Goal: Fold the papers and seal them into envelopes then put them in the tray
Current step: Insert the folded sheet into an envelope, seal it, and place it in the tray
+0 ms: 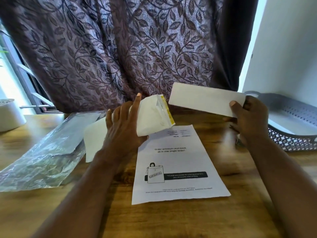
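My left hand point(122, 123) grips a white envelope point(152, 115) above the table, its flap open and a yellow adhesive strip showing along the edge. My right hand point(248, 115) holds a folded white paper point(204, 100) by its right end, level with the envelope's mouth and a little to its right, apart from it. A flat printed sheet point(178, 162) lies on the wooden table point(171, 219) below both hands. The grey perforated tray point(291, 117) stands at the right edge, with something white lying in it.
A crinkled clear plastic wrapper point(46, 152) lies on the left of the table, with another white envelope or sheet point(94, 136) beside it under my left wrist. A white round container point(10, 114) stands far left. A leaf-patterned curtain point(120, 48) hangs behind the table.
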